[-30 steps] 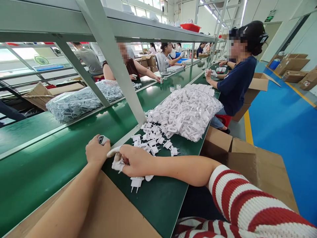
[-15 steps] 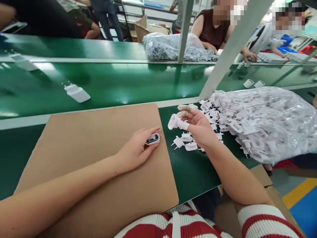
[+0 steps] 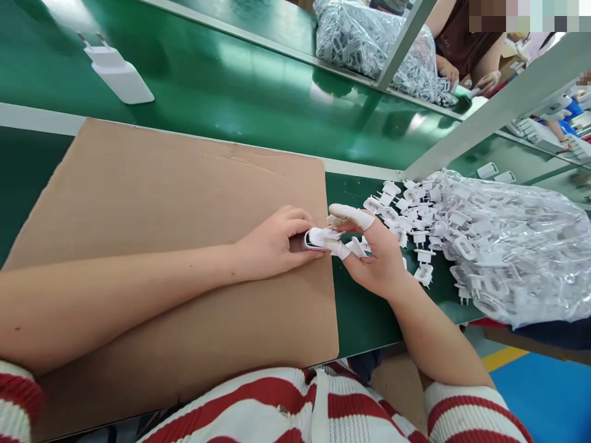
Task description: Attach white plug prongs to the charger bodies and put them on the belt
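Observation:
Over the right part of a brown cardboard sheet (image 3: 184, 197), my left hand (image 3: 281, 240) is closed around a white charger housing, whose open end faces right. My right hand (image 3: 373, 252), with white covers on some fingers, pinches a white plug cap (image 3: 323, 236) against that open end. The two parts meet between my hands; the exact fit is partly hidden by fingers. Beyond my right hand lies a loose pile of white plug caps (image 3: 420, 215), spilling from a clear plastic bag (image 3: 521, 246).
A white charger (image 3: 122, 77) lies on the green belt (image 3: 231, 92) beyond the cardboard. A slanted metal post (image 3: 489, 92) rises behind the pile. Another bag of parts (image 3: 360, 43) and a person's hands are on the far side.
My right hand has brought the plug cap left to the housing in my left hand. The view has tilted and shifted, and the charger on the belt appears further left and higher.

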`<state>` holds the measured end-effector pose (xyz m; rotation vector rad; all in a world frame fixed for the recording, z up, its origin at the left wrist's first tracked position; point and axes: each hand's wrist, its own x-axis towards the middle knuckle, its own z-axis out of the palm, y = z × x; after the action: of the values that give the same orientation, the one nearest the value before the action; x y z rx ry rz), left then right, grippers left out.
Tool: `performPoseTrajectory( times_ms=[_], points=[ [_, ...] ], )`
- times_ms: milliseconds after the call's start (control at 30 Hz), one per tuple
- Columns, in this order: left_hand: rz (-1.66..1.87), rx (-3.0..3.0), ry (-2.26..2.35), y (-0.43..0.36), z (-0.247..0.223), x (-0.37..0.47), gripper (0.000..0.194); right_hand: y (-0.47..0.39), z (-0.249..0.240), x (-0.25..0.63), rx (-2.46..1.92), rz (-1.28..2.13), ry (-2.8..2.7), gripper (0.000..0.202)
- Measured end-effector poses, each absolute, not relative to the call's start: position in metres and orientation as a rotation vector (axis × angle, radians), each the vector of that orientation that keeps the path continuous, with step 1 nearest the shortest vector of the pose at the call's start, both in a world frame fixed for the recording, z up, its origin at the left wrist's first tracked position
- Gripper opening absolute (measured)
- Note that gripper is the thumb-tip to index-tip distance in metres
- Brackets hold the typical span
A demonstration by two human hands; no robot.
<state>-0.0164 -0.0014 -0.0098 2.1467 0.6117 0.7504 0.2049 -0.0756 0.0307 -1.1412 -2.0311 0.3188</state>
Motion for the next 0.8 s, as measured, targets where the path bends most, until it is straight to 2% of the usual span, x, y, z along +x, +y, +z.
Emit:
performPoseTrajectory(
  times_ms=[167,333,567,800],
  points=[
    [0.709,2.142,0.630,-0.001,-0.011,-0.017,0.027,-0.075,0.031,0.200,-1.157,0.206,-1.997,0.038],
    [0.698,2.116,0.627,-0.001,-0.011,-0.018,0.027,-0.079,0.034,0.195,-1.126,0.085,-2.029,0.043],
    [0.704,2.121,0.621,-0.001,-0.009,-0.017,0.025,-0.080,0.032,0.194,-1.154,0.106,-2.094,0.037],
    [0.681,2.121,0.628,-0.001,-0.009,-0.018,0.025,-0.078,0.036,0.195,-1.116,0.072,-2.075,0.039]
  ],
)
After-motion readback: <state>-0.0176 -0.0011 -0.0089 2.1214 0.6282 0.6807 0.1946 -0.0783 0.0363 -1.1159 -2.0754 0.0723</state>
